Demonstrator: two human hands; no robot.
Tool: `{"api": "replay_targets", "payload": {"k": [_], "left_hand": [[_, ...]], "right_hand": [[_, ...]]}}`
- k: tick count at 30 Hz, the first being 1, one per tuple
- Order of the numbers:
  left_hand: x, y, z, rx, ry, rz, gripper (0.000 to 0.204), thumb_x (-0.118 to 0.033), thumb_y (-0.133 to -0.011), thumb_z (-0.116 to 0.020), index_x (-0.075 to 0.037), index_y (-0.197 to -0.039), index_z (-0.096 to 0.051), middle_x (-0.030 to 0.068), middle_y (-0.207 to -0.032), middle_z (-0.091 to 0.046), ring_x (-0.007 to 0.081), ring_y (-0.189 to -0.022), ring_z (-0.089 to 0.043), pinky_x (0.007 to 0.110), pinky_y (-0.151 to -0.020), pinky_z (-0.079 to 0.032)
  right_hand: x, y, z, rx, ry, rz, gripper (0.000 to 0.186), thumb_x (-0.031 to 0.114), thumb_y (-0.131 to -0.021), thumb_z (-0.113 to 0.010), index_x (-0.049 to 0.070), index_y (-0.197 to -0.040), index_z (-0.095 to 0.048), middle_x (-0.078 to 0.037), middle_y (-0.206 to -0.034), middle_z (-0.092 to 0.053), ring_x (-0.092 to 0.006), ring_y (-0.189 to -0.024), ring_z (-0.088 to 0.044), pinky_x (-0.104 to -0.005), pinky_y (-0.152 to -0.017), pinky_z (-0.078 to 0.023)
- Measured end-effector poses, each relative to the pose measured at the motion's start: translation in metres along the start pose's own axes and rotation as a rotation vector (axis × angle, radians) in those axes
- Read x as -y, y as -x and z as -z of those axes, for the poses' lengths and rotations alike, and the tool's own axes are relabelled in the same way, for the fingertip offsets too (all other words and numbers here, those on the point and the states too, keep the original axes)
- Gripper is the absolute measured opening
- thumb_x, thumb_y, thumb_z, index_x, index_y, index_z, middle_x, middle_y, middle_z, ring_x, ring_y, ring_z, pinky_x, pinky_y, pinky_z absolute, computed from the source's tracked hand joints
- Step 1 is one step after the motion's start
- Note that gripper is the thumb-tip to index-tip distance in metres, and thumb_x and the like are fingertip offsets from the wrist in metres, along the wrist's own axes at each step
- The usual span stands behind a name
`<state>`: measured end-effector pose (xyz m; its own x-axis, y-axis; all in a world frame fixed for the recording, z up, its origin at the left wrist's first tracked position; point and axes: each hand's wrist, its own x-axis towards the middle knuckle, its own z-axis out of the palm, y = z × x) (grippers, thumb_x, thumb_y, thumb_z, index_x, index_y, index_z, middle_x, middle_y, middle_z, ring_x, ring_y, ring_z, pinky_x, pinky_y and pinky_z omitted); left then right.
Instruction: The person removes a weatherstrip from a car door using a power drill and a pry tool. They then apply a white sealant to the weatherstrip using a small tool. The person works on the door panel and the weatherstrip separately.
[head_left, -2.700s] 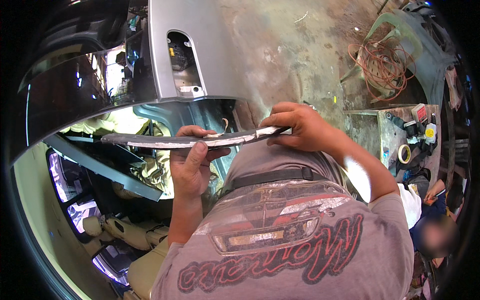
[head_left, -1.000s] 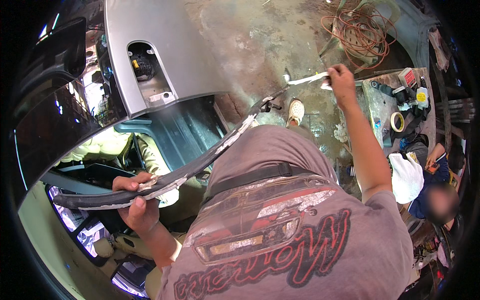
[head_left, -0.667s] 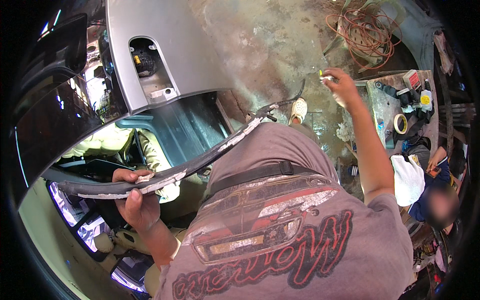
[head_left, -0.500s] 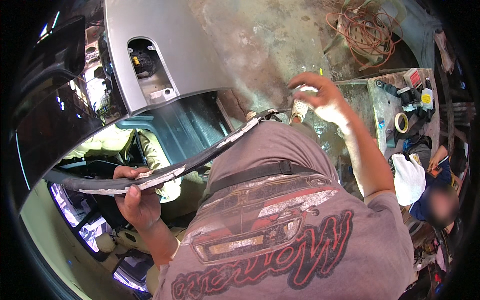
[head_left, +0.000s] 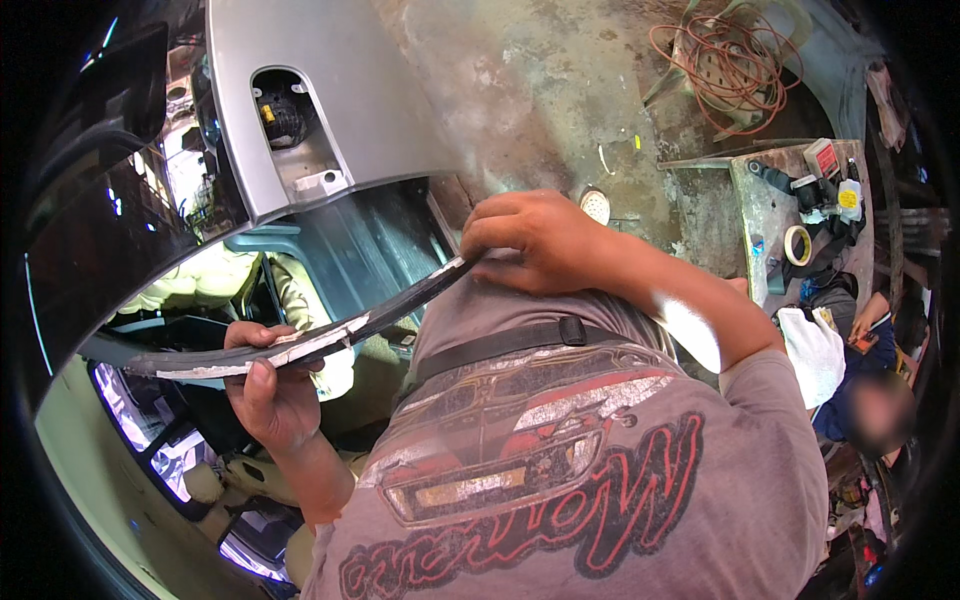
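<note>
A long, curved black trim strip (head_left: 400, 301) lies across in front of me, with ragged white backing-like patches (head_left: 320, 341) along its face. My left hand (head_left: 268, 390) grips it toward its left end, thumb on the near side and fingers on the far side. At the strip's other end my right hand (head_left: 525, 240) is closed, fingertips pinched on it where a white patch ends. Whether those fingertips hold a bit of the white layer too is hidden. Beyond the strip is the open doorway of a vehicle with a grey sill panel (head_left: 345, 250).
A silver body panel (head_left: 350, 90) with an oblong cutout stands ahead left. A worktable (head_left: 765, 225) at right bears a tape roll (head_left: 797, 245) and tools. An orange hose (head_left: 725, 75) lies coiled beyond it. Another person (head_left: 875, 345) sits at far right. Small scraps (head_left: 603, 160) show over the floor.
My right hand has come left and back toward me, from open in the air to closed on the strip's end. A thin white scrap now shows near where it was. My left hand keeps its grip.
</note>
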<state>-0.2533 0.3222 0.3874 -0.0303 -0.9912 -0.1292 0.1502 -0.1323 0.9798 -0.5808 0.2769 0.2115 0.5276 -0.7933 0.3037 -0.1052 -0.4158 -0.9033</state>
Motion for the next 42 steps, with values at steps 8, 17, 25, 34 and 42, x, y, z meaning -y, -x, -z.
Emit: {"api": "replay_targets", "payload": {"k": [8,17,25,34,42], "left_hand": [[-0.001,0.006,0.004,-0.005,0.014,-0.003,0.04,-0.016,-0.098,-0.069,0.007,-0.125,-0.05,0.0296,-0.115,-0.07,0.0335,-0.095,-0.078,0.04,-0.079,-0.07],[-0.004,0.01,0.006,-0.01,-0.014,0.024,0.042,-0.019,-0.095,-0.071,0.005,-0.121,-0.05,0.0293,-0.112,-0.07,0.0314,-0.091,-0.078,0.038,-0.078,-0.068],[-0.014,-0.002,0.016,0.216,0.015,0.078,0.039,-0.019,-0.096,-0.069,0.001,-0.121,-0.046,0.0283,-0.115,-0.068,0.0315,-0.099,-0.074,0.043,-0.087,-0.067],[-0.008,-0.004,0.002,0.187,-0.086,0.09,0.043,-0.02,-0.091,-0.076,0.004,-0.116,-0.051,0.0304,-0.105,-0.071,0.0297,-0.084,-0.076,0.038,-0.074,-0.063],[-0.011,0.0,-0.006,0.141,-0.106,0.105,0.044,-0.022,-0.089,-0.078,0.002,-0.116,-0.051,0.0297,-0.104,-0.071,0.0285,-0.081,-0.075,0.036,-0.076,-0.062]], "right_hand": [[-0.001,-0.01,-0.005,0.015,0.044,0.072,0.015,0.015,-0.086,-0.076,0.009,-0.099,-0.072,-0.01,-0.098,-0.069,-0.0334,-0.098,-0.07,-0.0458,-0.083,-0.057],[0.0,-0.02,0.003,0.144,0.133,0.214,0.016,0.011,-0.086,-0.074,0.007,-0.099,-0.065,-0.011,-0.094,-0.064,-0.0346,-0.092,-0.068,-0.0463,-0.076,-0.056],[0.038,-0.03,0.031,0.421,0.338,0.162,0.013,0.018,-0.094,-0.064,0.006,-0.1,-0.063,-0.012,-0.095,-0.068,-0.0376,-0.097,-0.071,-0.0504,-0.078,-0.061],[0.067,-0.05,0.057,0.27,0.289,0.358,0.015,0.013,-0.09,-0.069,0.009,-0.103,-0.061,-0.011,-0.094,-0.066,-0.0349,-0.089,-0.071,-0.0467,-0.071,-0.058],[0.039,-0.022,0.08,0.077,0.048,0.055,0.017,0.001,-0.085,-0.072,0.008,-0.1,-0.072,-0.013,-0.095,-0.067,-0.0381,-0.091,-0.069,-0.0464,-0.078,-0.054]]}}
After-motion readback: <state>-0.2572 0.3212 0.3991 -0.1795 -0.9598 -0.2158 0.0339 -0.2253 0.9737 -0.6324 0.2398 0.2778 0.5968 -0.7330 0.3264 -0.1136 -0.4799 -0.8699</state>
